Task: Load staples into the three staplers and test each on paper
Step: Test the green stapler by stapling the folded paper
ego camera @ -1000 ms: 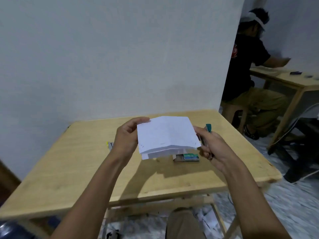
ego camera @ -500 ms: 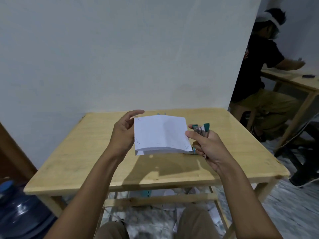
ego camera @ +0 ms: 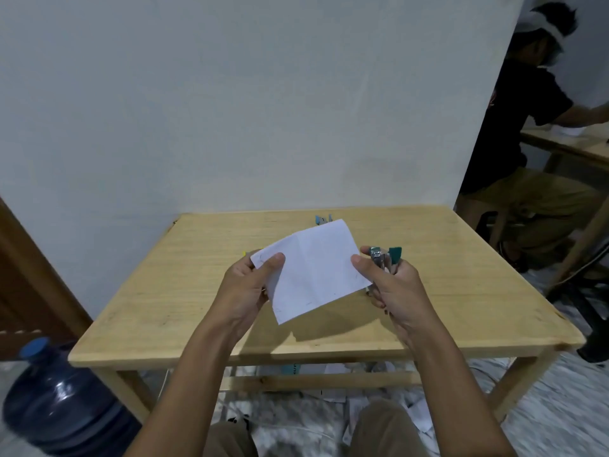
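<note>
From the head camera, a sheet of white paper (ego camera: pixel 313 272) with a crease down its middle is held above a light wooden desk (ego camera: pixel 164 291), tilted so that its far corner points toward the wall. It casts a shadow on the desktop near the front edge.

The left hand (ego camera: pixel 245 291) pinches the paper's left corner, with the thumb pressed on top and the other fingers (ego camera: pixel 255 263) hidden underneath. The right hand (ego camera: pixel 398 291) has its thumb on the paper's right edge. Its remaining fingers are clenched around a stapler (ego camera: pixel 384 257) with a metal front and a teal end sticking up, just beside the paper.

A second stapler (ego camera: pixel 321 220) lies on the desk toward the far edge, partly hidden behind the paper's top corner. A small yellow object (ego camera: pixel 244 253) shows at the paper's left corner; it is too small to tell what it is.

Scraps of paper (ego camera: pixel 362 404) litter the floor under the desk. A blue water jug (ego camera: pixel 62 404) with a blue cap stands on the floor to the left. Past the edge of the wall on the right, another person (ego camera: pixel 527 133) in a dark shirt sits at another desk (ego camera: pixel 566 148).
</note>
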